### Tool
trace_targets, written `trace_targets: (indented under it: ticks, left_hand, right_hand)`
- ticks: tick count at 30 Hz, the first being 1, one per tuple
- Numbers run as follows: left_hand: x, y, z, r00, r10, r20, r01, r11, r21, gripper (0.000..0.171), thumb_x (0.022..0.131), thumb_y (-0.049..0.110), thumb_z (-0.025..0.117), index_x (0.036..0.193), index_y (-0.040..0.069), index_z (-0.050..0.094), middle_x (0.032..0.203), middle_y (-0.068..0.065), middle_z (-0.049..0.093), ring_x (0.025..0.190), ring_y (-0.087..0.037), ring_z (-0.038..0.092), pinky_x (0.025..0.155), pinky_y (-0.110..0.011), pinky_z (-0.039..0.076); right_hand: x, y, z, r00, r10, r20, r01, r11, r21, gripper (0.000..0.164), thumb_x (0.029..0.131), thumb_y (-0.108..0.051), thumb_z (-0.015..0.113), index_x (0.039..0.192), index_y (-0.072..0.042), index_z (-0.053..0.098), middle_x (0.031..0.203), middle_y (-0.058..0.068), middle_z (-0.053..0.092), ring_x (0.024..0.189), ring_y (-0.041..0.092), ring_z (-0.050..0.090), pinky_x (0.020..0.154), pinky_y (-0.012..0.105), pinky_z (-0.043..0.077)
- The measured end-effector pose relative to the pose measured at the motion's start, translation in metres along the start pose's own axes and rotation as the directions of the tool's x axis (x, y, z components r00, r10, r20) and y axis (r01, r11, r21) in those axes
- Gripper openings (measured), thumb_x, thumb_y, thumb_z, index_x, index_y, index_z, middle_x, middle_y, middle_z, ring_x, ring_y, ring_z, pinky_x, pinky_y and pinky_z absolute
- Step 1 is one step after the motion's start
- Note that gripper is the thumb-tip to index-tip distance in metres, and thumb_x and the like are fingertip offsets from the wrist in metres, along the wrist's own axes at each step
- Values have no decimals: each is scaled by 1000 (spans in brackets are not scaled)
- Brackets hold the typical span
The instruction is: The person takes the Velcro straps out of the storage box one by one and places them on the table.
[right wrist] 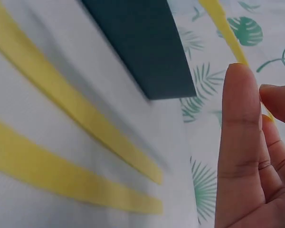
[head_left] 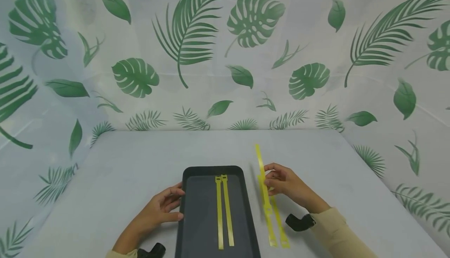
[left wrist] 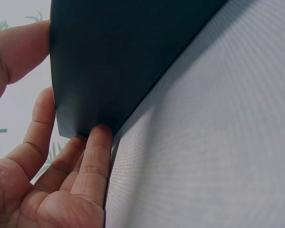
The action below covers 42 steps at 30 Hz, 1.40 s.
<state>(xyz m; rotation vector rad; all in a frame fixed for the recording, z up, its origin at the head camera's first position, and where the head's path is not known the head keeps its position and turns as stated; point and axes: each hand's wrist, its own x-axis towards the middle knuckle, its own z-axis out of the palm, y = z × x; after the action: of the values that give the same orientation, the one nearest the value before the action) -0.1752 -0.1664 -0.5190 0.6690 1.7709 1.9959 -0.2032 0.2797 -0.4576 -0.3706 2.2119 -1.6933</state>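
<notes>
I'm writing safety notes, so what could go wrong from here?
The yellow strap held in the right fingers could slip, as it extends well past them. It might also drag the two straps beside the tray. The left fingers, touching the tray, might nudge it, shifting the straps inside.

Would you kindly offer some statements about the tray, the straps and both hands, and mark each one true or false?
1. Two yellow straps lie in the dark tray. True.
2. The left hand touches the tray's right side. False: it touches the left side.
3. The right hand holds another yellow strap. True.
4. The straps on the table lie left of the tray. False: they lie to its right.
5. The backdrop carries green leaf prints. True.
</notes>
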Motion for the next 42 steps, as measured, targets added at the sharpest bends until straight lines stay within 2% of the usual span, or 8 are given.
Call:
trace_targets:
  ticks: [2, 4, 7, 9, 14, 20, 31, 42]
  left_hand:
    - [0, -1, -1, 1000, 1, -1, -1, 1000, -5, 63, 95, 4, 82, 138, -21, 44, 170, -45, 6, 155, -33, 42, 117, -22, 45]
    - [0, -1, -1, 1000, 19, 7, -19, 1000, -12, 62, 95, 3, 81, 137, -22, 43, 169, -47, 5, 154, -27, 45, 117, -22, 45]
    - [-1, 0, 1, 1000, 28, 10, -28, 999, -18, 60, 96, 1, 80, 137, -22, 44, 169, -47, 5, 153, -24, 47, 117, -22, 45]
    - [-1, 2, 2, 999, 32, 14, -32, 999, -24, 60, 96, 1, 80, 138, -22, 44, 168, -47, 5, 153, -27, 46, 117, -22, 45]
    - [-1, 3, 3, 1000, 27, 15, -27, 999, -37, 60, 96, 2, 80, 138, -21, 44, 168, -47, 4, 150, -15, 49, 117, -22, 46]
    - [-1, 2, 4, 1000, 20, 6, -20, 999, -33, 60, 95, 1, 80, 138, -22, 44, 169, -47, 5, 146, -5, 50, 117, -21, 45]
    - [-2, 1, 4, 999, 33, 4, -33, 999, -37, 58, 95, 0, 80, 137, -20, 45, 168, -48, 4, 142, 1, 52, 116, -21, 46]
    - [0, 3, 5, 999, -29, -20, 28, 999, -30, 63, 95, 2, 82, 138, -22, 43, 171, -44, 4, 138, 8, 50, 116, -18, 45]
  right_hand:
    - [-3, 2, -2, 1000, 6, -3, -6, 1000, 11, 42, 107, -9, 68, 137, 12, 48, 96, 7, 65, 88, 20, 71, 81, 36, 67]
    - [-6, 5, -5, 1000, 13, -3, -13, 1000, 17, 43, 107, -9, 68, 138, 12, 47, 95, 6, 64, 88, 19, 70, 81, 36, 67]
    - [-10, 9, -10, 999, 41, -7, -41, 999, 15, 44, 107, -8, 68, 139, 12, 47, 95, 7, 64, 88, 19, 69, 81, 36, 67]
    - [-13, 10, -13, 998, 63, -8, -63, 998, 11, 45, 107, -9, 68, 140, 12, 47, 95, 7, 64, 88, 18, 69, 80, 35, 66]
    - [-22, 14, -20, 994, 113, -11, -113, 994, 7, 47, 105, -9, 69, 142, 12, 47, 95, 6, 66, 84, 18, 68, 79, 34, 66]
    - [-34, 20, -29, 990, 134, 35, -134, 991, 21, 51, 106, -9, 68, 144, 14, 43, 96, 7, 69, 82, 19, 69, 78, 34, 66]
    - [-50, 31, -31, 976, 209, 68, -211, 977, 17, 47, 104, -6, 70, 141, 13, 46, 92, 8, 71, 77, 17, 70, 74, 30, 65]
    - [-62, 29, -21, 956, 290, -33, -292, 951, -103, 38, 96, 2, 73, 129, 10, 55, 84, 8, 71, 72, 20, 68, 65, 29, 63]
